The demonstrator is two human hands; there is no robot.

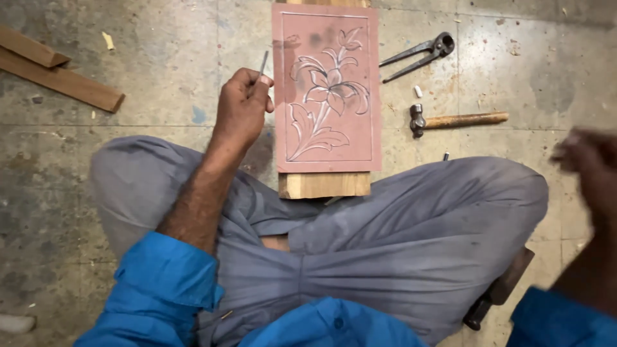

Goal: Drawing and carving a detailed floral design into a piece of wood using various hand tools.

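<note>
Chisel (262,66), a thin stiff metal rod, light and likely slick, is pinched upright in the left hand (242,106) beside a pink carved slab (326,90) on the floor (160,77). Best gripped mid-shaft. The right hand (588,160) is blurred; its grip cannot be told.

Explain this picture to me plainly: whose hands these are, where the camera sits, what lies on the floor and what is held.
There is no machine here. The one picture comes from a camera worn on a person's head, looking down at their crossed legs and hands. The left hand has its fingers closed on a thin metal chisel. The right hand is blurred at the right edge, so whether it holds anything cannot be told. On the concrete floor lies a pink stone slab carved with a flower, resting on a wooden board. Beside it lie a hammer and pincers; wood strips lie at left.
</note>
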